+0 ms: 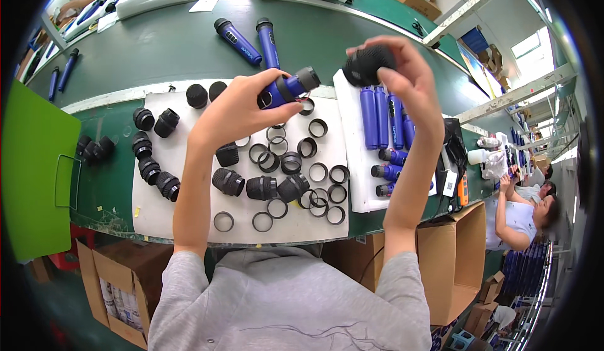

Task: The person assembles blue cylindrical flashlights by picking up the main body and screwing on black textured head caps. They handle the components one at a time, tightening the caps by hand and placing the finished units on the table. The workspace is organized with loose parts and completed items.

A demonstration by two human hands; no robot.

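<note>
Along the near edge of the green surface, black rings and mesh microphone heads lie loose on a pale sheet. Above them, the left hand curls half-closed around a blue microphone body; the right hand, fingers bent, grips a black microphone head, apart from that body. Farther back, toward the surface's far edge, lie two blue microphones.

Rings and microphone heads lie on the mat, left of a foam tray holding microphone bodies, while two microphones lie on the table beyond the mat.
</note>
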